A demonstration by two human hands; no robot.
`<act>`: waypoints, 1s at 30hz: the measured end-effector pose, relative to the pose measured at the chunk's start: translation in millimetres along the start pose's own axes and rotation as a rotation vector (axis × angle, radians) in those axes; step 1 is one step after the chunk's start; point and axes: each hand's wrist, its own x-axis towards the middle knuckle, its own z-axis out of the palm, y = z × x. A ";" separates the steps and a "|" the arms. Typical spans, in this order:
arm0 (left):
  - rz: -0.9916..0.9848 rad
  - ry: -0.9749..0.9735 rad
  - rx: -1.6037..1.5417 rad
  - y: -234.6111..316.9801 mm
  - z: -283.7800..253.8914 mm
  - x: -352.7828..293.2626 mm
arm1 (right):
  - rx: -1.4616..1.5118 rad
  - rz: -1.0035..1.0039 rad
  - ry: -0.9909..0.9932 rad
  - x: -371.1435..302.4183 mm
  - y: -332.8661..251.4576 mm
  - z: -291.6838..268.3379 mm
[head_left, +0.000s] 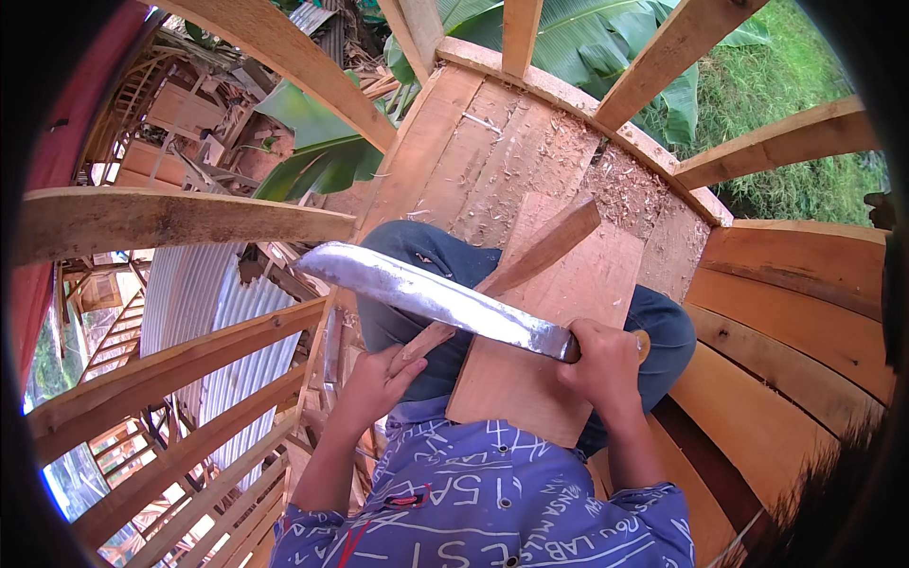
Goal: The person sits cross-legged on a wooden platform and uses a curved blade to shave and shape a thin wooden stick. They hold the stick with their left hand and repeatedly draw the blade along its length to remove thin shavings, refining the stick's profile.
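My right hand (604,367) is closed round the wooden handle of a machete (436,298). Its broad, shiny blade points left across my lap and passes over a carved piece of wood (547,248). My left hand (379,383) grips the near, narrow end of that piece, which widens toward its far end. Under the wood, a flat board (578,293) lies sloping across my lap. The blade hides the middle of the carved piece, and whether its edge touches the wood I cannot tell.
Wood shavings (630,189) litter the plank floor (454,142) ahead. Wooden posts and rails (189,222) stand around me, with a plank wall (776,388) at right. Beyond the left rails are corrugated metal sheets (204,331) and scrap wood; banana leaves (578,47) hang past the far edge.
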 end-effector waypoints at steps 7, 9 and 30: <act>0.036 -0.041 0.035 8.0 3.7 12.2 | -0.108 0.147 0.082 10.0 23.9 -7.3; 0.054 -0.051 0.053 7.2 3.2 15.8 | -0.134 0.147 0.121 8.9 29.7 -6.7; 0.141 0.148 0.055 -7.3 23.8 11.5 | -0.152 0.225 0.145 33.4 26.0 -7.8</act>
